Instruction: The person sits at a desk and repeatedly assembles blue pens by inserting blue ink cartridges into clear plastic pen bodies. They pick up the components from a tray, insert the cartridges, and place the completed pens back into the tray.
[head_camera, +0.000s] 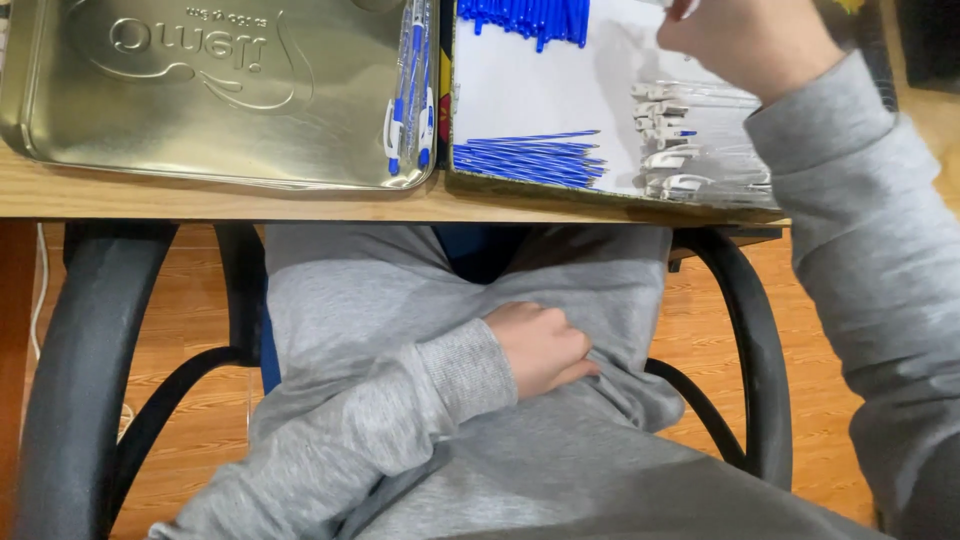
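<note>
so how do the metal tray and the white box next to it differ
The metal tray is shiny, shallow and nearly bare, with a few finished pens along its right edge. The white box is matte and holds sorted parts: blue refills and clear barrels. Both sit side by side at the desk's near edge.

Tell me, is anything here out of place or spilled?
Nothing stands out. Blue refills and clear pen barrels lie sorted in the white box; finished pens lie in the metal tray.
</note>
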